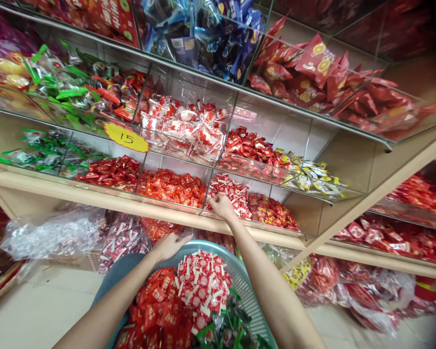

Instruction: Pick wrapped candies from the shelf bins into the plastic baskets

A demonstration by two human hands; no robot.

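My right hand is at the front of a low shelf compartment holding small red-and-white wrapped candies. Its fingers are curled by the clear divider, and whatever is in them is hidden. Over the far left rim of a teal plastic basket is my left hand, its thumb stretched to the right and most of its fingers out of sight. Inside the basket lie red-and-white candies, red packets and green-and-dark wrapped candies, each in its own heap.
Clear panels divide the wooden shelf into compartments of wrapped sweets, with orange-red packets left of my right hand. A yellow tag reads 15. Beneath the shelf are plastic bags on the tiled floor. A slanting wooden upright stands right.
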